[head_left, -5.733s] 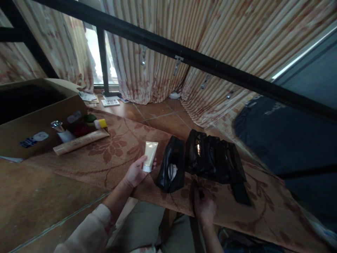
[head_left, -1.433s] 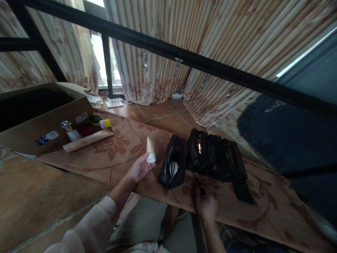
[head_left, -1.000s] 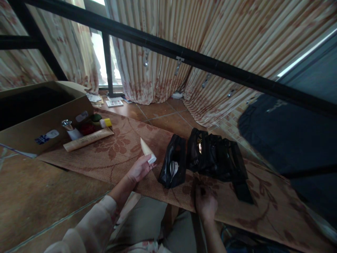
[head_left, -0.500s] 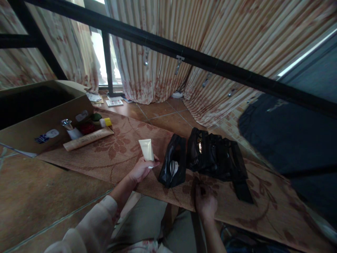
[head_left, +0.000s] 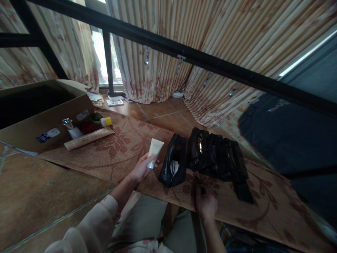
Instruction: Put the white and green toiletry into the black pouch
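Note:
My left hand (head_left: 141, 168) is closed around a cream-coloured squeeze tube (head_left: 155, 149), held tilted over the brown patterned mat with its wide crimped end up. Just right of the tube stands an open black pouch (head_left: 168, 172) with a white object (head_left: 174, 167) inside. My right hand (head_left: 206, 201) rests at the mat's near edge, fingers curled into a loose fist with nothing visible in it. Beyond it sit several black mesh pouches (head_left: 214, 154) in a row, one showing a gold-coloured item (head_left: 200, 146). A dark flat strip (head_left: 243, 191) lies beside them.
At the left is an open cardboard box (head_left: 52, 112). Against it lie a long beige tube (head_left: 89, 138), a silver-capped white bottle (head_left: 75, 132) and a yellow-capped container (head_left: 106, 122). A dark metal rail (head_left: 163, 42) crosses before the curtains (head_left: 158, 77). Papers (head_left: 114, 102) lie on the tiles.
My left hand has turned the squeeze tube, so its wide end now leans right toward the open pouch instead of left. My right hand and the pouches have stayed put.

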A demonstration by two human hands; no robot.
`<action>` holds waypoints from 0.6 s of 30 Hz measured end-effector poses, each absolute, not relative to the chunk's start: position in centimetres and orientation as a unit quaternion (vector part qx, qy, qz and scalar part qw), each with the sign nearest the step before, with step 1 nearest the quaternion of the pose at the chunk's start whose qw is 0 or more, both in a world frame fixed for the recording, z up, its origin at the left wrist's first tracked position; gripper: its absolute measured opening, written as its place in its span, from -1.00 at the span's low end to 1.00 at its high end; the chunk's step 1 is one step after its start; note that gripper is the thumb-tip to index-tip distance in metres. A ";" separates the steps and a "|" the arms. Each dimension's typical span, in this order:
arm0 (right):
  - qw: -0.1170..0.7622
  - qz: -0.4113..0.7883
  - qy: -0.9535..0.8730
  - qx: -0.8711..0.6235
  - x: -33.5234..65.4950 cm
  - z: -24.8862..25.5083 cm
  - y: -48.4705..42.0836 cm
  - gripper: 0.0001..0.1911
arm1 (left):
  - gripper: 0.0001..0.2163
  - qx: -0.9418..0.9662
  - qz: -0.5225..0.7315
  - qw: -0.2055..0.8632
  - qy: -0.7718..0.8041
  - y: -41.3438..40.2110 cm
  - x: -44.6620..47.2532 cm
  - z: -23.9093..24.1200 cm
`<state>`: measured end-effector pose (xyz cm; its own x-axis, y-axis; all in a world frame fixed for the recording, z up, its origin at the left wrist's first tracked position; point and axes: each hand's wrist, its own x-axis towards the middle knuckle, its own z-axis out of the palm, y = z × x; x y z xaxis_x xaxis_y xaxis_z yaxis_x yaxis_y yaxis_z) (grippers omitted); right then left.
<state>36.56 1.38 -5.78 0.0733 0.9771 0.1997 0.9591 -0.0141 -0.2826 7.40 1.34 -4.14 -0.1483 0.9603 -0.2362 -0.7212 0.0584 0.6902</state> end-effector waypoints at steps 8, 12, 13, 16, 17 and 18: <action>0.170 0.043 -0.669 -0.722 36.7 -6.1 1.3 -0.55 | -0.77 0.190 0.658 0.628 0.369 1.4 7.3 -4.6; 0.171 0.036 -0.671 -0.721 36.7 -6.0 1.3 -0.54 | -0.78 0.200 0.656 0.626 0.371 1.3 7.3 -4.6; 0.172 0.033 -0.673 -0.718 36.7 -6.0 1.3 -0.54 | -0.77 0.203 0.656 0.624 0.373 1.3 7.3 -4.6; 0.170 0.032 -0.675 -0.717 36.7 -5.9 1.4 -0.55 | -0.77 0.210 0.655 0.621 0.375 1.3 7.4 -4.5; 0.171 0.034 -0.674 -0.717 36.7 -5.9 1.4 -0.55 | -0.77 0.213 0.654 0.622 0.374 1.3 7.4 -4.5; 0.173 0.036 -0.674 -0.717 36.7 -5.9 1.4 -0.56 | -0.78 0.216 0.653 0.622 0.373 1.2 7.4 -4.4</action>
